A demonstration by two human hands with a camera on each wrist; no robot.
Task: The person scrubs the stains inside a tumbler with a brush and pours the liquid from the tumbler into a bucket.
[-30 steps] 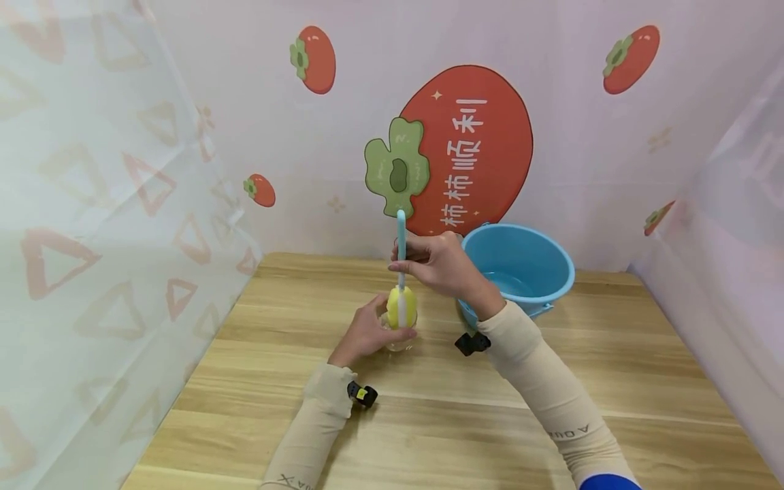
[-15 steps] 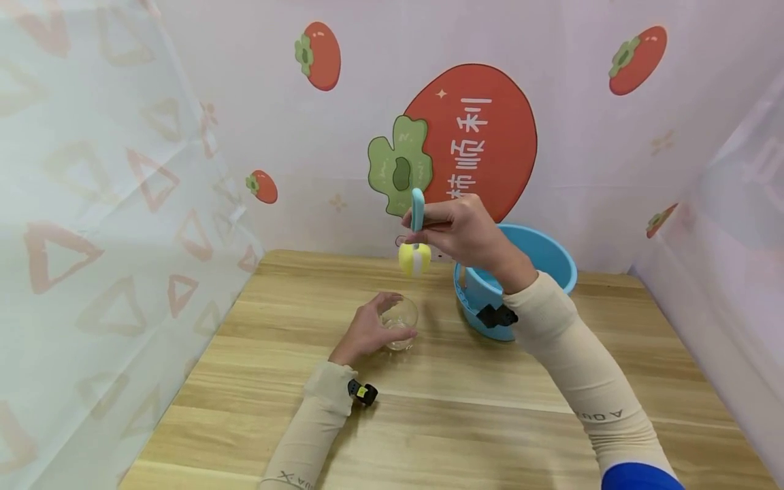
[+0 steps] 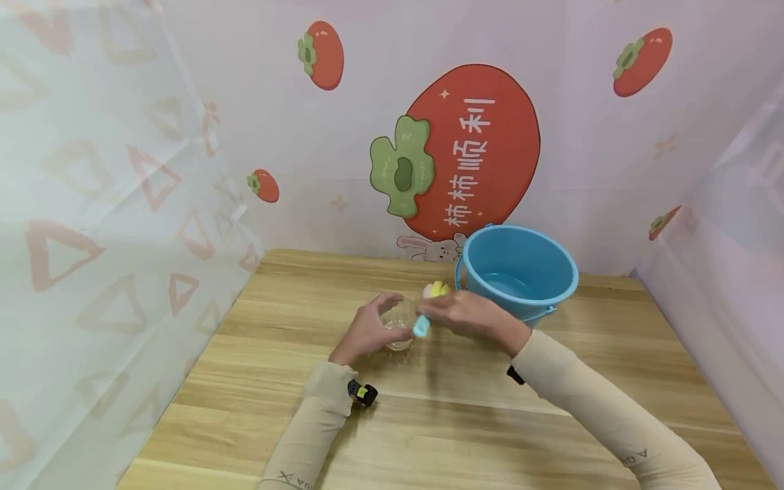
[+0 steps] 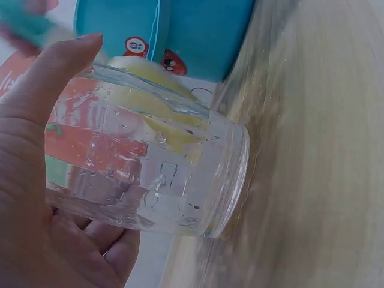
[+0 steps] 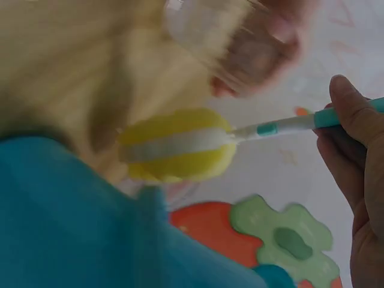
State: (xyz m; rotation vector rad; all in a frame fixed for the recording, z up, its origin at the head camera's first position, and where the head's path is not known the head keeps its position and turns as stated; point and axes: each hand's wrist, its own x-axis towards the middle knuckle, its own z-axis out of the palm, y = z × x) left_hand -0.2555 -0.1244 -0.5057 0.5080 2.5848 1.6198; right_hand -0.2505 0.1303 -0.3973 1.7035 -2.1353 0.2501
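My left hand [image 3: 366, 333] grips a clear drinking glass [image 4: 162, 159], which stands upright on the table with wet drops on its wall. In my right hand [image 3: 468, 314] is a sponge bottle brush [image 5: 177, 146] with a yellow-and-white head and a light blue handle. The fingers and thumb pinch the handle [image 3: 421, 327], whose end points toward me. The sponge head [image 3: 437, 290] is outside the glass, beyond it and to its right, partly hidden by the right hand in the head view. Through the glass wall the left wrist view shows yellow sponge [image 4: 159, 90] behind.
A blue bucket [image 3: 490, 255] with a handle stands at the back right, close to my right hand. The wooden table [image 3: 294, 306] meets a printed cloth backdrop [image 3: 343, 136] behind, with cloth walls at both sides.
The brush came up out of the glass, rose above it, then swung down to its right and tipped, sponge away from me. My left hand stayed around the glass.
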